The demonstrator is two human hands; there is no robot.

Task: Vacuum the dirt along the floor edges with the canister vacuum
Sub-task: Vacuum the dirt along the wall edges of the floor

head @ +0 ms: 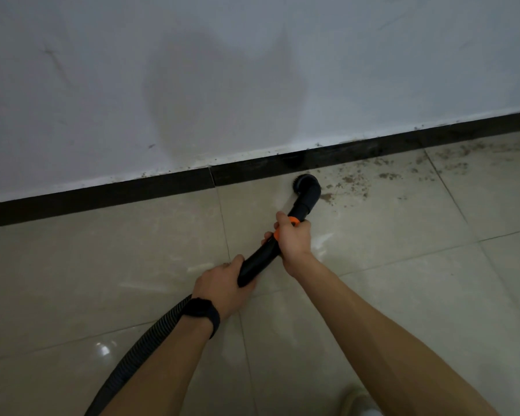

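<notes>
Vacuum hose (144,339), black and ribbed, comes up from the lower left corner of the view, over the tiled floor (102,265), and passes under the left wrist, which wears a black wristband (201,310). The canister itself is out of frame. The left hand (222,283) is curled round the rear end of the black curved wand (258,261), where the hose joins it. Just ahead, the right hand (293,240) grips the same wand from above, fingers wrapped over its orange collar (293,220). Both forearms are bare and stretched forward. Beyond the right hand the wand ends in a black elbow nozzle (308,189) with a round brush head, set down on the floor close to the dark skirting (132,193); whether the brush touches the skirting cannot be told. To the right of the nozzle, brown dirt (351,178) lies scattered over the tiles along the floor edge, with more specks on the skirting's upper lip. Above the skirting rises a white wall (102,85), scuffed in places, with a broad soft shadow (222,94) on it.
</notes>
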